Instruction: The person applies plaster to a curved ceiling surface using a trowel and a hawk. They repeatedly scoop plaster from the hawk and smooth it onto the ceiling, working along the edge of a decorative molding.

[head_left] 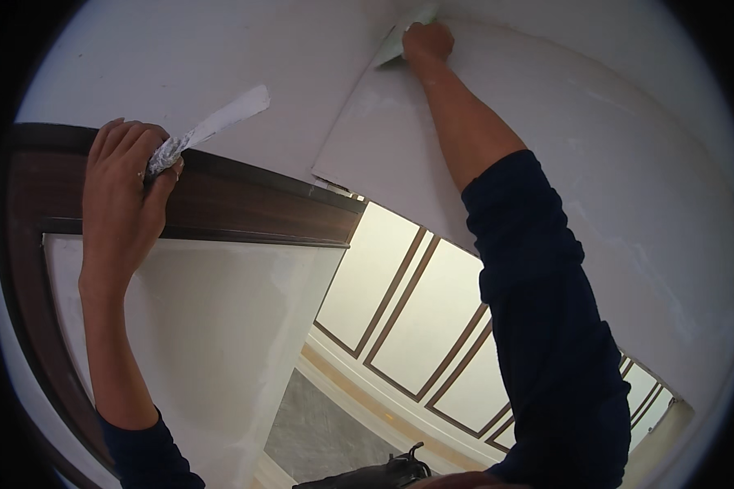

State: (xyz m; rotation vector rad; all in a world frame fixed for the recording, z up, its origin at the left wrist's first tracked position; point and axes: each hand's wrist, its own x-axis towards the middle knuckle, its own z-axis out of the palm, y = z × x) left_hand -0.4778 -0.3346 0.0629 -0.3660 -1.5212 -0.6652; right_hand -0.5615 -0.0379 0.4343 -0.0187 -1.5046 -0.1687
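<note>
My left hand [125, 191] is closed round the handle of a putty knife [230, 114]. Its long blade is coated white and points up to the right, and the handle is crusted with white filler. That hand is at the top edge of a dark brown wooden frame [261, 196]. Far up, my right hand [429, 42] grips a pale green flat scraper [392, 49]. The scraper lies against the white surface, along the corner where two white faces meet. My fingers hide part of it.
A broad white panel [612, 187] with smeared patches fills the right side. Below its lower edge, a far wall [416, 318] shows light panels with brown strips. Grey floor [318, 432] lies far beneath, and a black bag-like object [367, 474] is at the bottom edge.
</note>
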